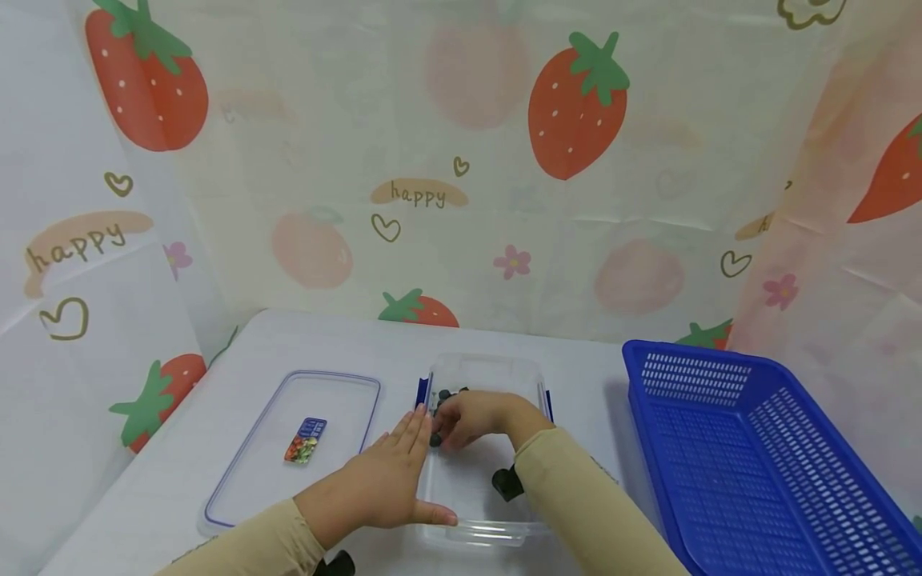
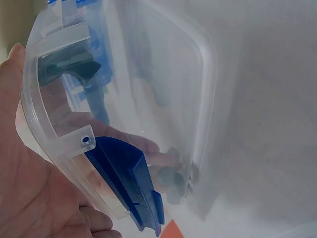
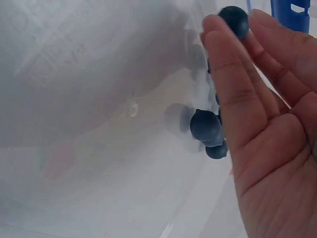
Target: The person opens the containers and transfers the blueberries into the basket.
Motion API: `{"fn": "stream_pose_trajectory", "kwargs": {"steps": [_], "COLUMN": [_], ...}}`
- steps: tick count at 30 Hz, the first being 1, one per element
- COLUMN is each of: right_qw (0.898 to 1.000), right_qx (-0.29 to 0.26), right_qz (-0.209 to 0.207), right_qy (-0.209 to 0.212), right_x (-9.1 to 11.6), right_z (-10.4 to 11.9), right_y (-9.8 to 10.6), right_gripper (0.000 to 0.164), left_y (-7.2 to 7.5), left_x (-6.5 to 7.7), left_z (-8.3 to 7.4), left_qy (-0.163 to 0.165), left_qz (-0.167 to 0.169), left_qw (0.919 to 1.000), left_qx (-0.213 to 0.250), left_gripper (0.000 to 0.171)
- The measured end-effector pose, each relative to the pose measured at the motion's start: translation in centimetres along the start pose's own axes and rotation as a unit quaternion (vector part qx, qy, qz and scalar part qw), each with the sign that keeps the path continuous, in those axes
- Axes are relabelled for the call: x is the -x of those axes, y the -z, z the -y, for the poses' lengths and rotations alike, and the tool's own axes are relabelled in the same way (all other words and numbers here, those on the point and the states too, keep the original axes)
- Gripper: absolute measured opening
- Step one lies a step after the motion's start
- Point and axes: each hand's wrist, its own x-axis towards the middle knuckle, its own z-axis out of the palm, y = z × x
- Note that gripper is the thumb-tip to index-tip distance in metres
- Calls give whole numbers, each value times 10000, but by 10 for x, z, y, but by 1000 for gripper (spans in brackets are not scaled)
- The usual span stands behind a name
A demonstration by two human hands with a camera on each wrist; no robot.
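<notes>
A clear plastic box point(image 1: 490, 530) with blue side latches stands in front of me. Inside its left side reaches my right hand point(image 1: 475, 418). That hand pinches a blueberry point(image 3: 234, 22) between thumb and fingertips in the right wrist view. Several more blueberries point(image 3: 205, 125) cluster along the box wall, partly hidden by the fingers. My left hand point(image 1: 378, 484) lies against the box's left side, fingers straight and thumb spread toward the front rim. In the left wrist view, its palm is beside the clear rim, near a lowered blue latch point(image 2: 126, 173).
To the left, a clear lid point(image 1: 334, 464) with a purple-blue edge lies on the white table point(image 1: 317, 340). A colourful label point(image 1: 306, 440) is on the lid. At the right stands a large blue plastic basket point(image 1: 695, 352). A strawberry-print cloth point(image 1: 490, 224) hangs behind.
</notes>
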Motion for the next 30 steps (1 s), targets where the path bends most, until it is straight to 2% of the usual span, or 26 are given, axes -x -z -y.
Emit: {"fn": "stream_pose_trajectory", "kwargs": {"steps": [3,6,9,12,17,21,30], "right_qw": [9993,9969,9934,9908,9888,9855,9689], "right_qx": [-323,-553,-513,-436,-551,-658,-1540], "right_qz": [-168,-545,-1014,-1276,-1373,-1509,-1742], "right_qy": [81,132,153,139,181,410,850], "right_x": [-2,-4,-7,-8,-6,-4,11], "right_z": [0,2,2,4,5,6,11], "right_y": [0,1,2,4,8,13,30], "right_gripper": [15,9,5,3,6,9,14], "left_y": [-1,-1,0,0,0,2,3], "left_x": [0,0,0,0,0,0,-1], "left_z": [0,0,0,0,0,-1,-1], "left_qy": [-1,3,-6,-17,-23,-2,42], "left_qz": [-9,-17,-24,-22,6,31,81], "left_qw": [10000,10000,10000,10000,9999,9999,9998], "left_qx": [-37,-57,-72,-69,-117,-152,-151], "left_gripper": [119,119,119,119,119,118,117]}}
